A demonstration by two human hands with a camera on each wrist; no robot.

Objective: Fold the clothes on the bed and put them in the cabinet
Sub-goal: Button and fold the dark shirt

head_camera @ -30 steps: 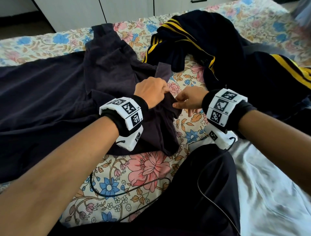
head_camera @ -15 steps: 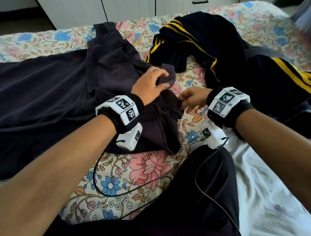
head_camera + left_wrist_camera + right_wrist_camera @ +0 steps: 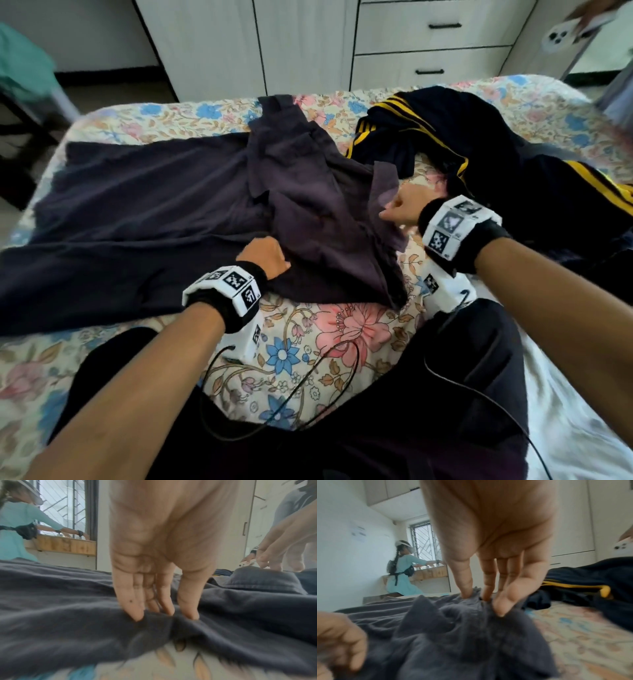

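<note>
A dark grey garment lies crumpled in the middle of the floral bed, partly over a larger navy garment spread to the left. My left hand grips the grey garment's near edge; in the left wrist view its fingers dig into a fold of the cloth. My right hand pinches the garment's right edge, thumb and fingers closed on the bunched cloth. A navy jacket with yellow stripes lies heaped at the back right. The white cabinet stands beyond the bed.
My black-clad legs and trailing cables lie on the near part of the bed, with a white sheet at the right. A person in teal stands at the window. Another person's hand holds a white device at the top right.
My left hand has left the garment's far corner and come back to its near left edge. My right hand has shifted up and right along the right edge. My head has lifted, showing the cabinet.
</note>
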